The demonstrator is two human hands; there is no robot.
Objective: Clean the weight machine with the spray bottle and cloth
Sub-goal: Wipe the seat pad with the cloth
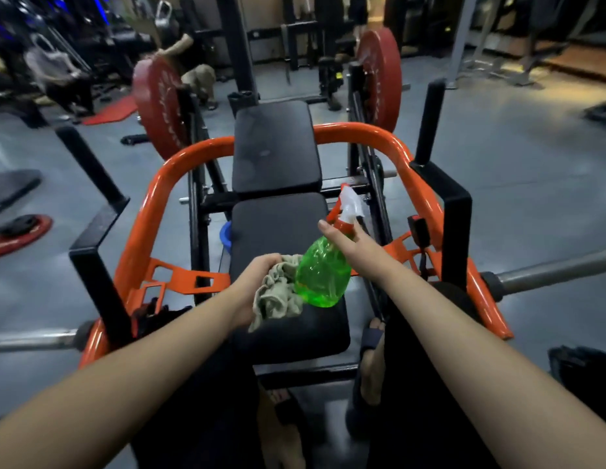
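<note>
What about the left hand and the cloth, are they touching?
Touching. The head view shows the left hand curled round the bunched cloth, gripping it above the black seat pad.

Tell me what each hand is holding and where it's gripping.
The left hand grips the bunched cloth at its top; the right hand holds the green spray bottle by its orange neck.

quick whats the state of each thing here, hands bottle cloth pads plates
left hand, grips the cloth
right hand, holds the spray bottle by its neck
spray bottle, lifted, tilted, nozzle pointing away
cloth, bunched up above the near pad
near pad, partly hidden behind cloth and bottle
red plates, loaded upright, one each side
</note>
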